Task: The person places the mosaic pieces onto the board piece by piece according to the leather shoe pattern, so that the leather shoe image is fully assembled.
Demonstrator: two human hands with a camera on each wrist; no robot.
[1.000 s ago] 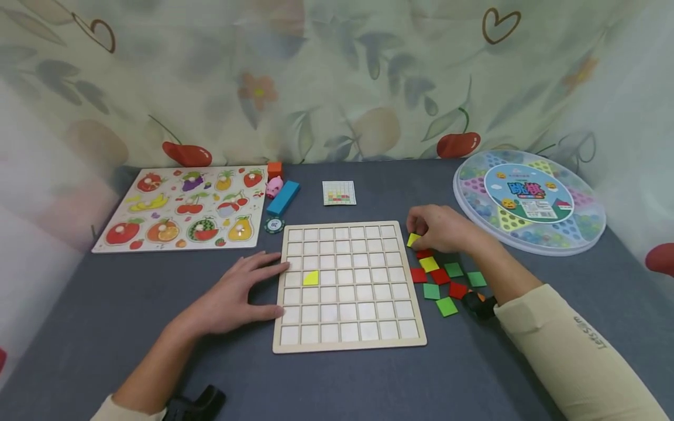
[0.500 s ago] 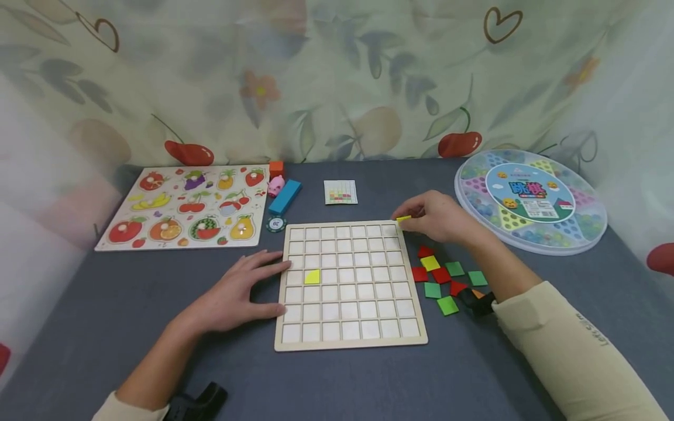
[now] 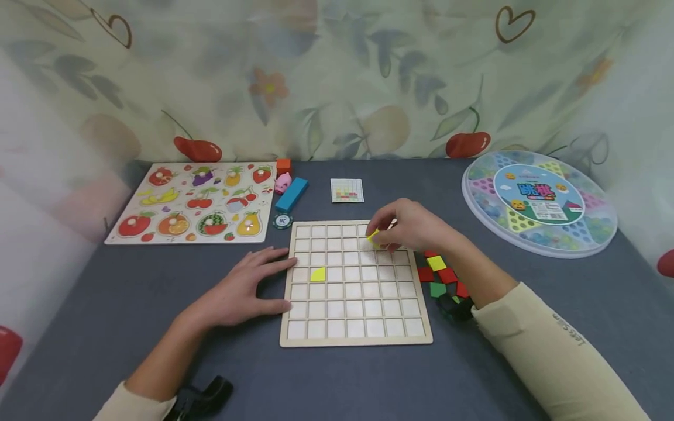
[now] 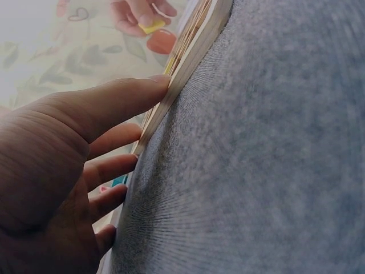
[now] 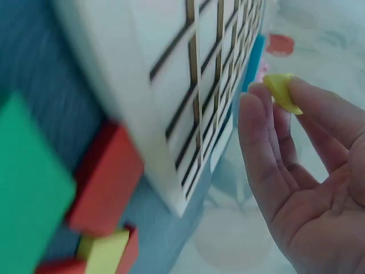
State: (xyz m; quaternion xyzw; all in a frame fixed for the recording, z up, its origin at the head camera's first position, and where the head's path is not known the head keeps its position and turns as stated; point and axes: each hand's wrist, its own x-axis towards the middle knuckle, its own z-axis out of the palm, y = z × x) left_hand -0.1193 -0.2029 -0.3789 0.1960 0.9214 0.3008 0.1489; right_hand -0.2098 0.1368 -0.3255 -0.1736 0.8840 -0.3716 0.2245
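The right hand [image 3: 409, 227] pinches a yellow tile [image 3: 373, 236] in its closed grip above the grid board [image 3: 358, 342], near the far edge, while the left hand [image 3: 247, 287], grip spread, touches the left edge.

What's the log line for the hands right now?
left hand: touches grid board | right hand: pinches yellow tile above board | second tile: yellow, in one square
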